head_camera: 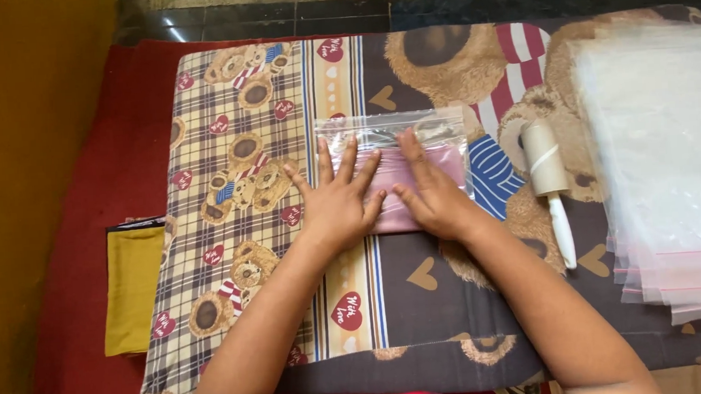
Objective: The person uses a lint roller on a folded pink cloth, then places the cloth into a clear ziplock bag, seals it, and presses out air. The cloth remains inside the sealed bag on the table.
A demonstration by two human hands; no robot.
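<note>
A clear zip-top plastic bag (444,134) lies on the bear-print cloth (239,228), with a folded pink cloth (394,174) inside it. My left hand (336,199) lies flat on the bag's left half, fingers spread. My right hand (431,190) presses flat on the right half, fingers pointing away from me. Both palms rest on the bag over the pink cloth. Neither hand grips anything.
A white lint roller (548,181) lies just right of the bag. A stack of clear plastic bags (665,161) sits at the far right. A folded yellow cloth (131,287) lies at the left on a red mat (83,197). Dark floor tiles run along the top.
</note>
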